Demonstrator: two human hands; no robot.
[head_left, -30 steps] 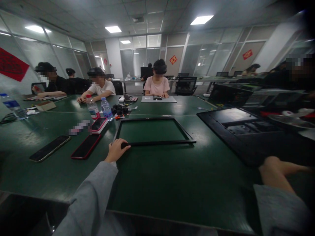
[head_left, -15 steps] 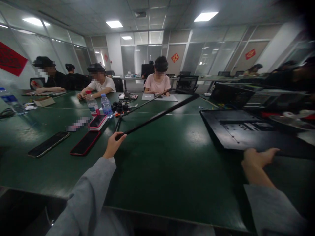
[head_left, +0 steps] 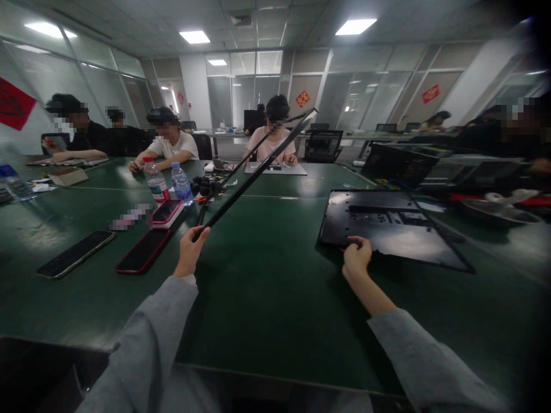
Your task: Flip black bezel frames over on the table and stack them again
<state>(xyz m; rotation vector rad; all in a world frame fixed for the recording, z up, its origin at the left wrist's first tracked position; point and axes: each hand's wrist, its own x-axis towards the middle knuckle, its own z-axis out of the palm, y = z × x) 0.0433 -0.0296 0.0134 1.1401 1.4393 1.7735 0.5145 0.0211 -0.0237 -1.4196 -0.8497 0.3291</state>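
A thin black rectangular frame [head_left: 260, 172], much like a screen bezel, is tilted up above the table. My left hand [head_left: 190, 250] pinches it at its near corner, fingers closed. On the right, my right hand [head_left: 358, 261] grips the near-left edge of a flat black panel [head_left: 408, 244] that resembles the back of a monitor. Recesses and small fittings show on the panel's upper face, and it slants slightly over the table. Frame and panel are apart from each other. What lies under the panel is hidden.
Left of my left hand lie a dark phone [head_left: 77, 253], a red-edged phone [head_left: 144, 252] and another phone [head_left: 167, 212] on a white box. Behind them stand a red-capped bottle [head_left: 157, 180] and a blue-capped bottle [head_left: 181, 184]. A metal bowl [head_left: 499, 211] sits right. Several people sit around.
My right hand has moved left with the black panel and now grips its near-left edge. The far end of the frame in my left hand has swung up and left.
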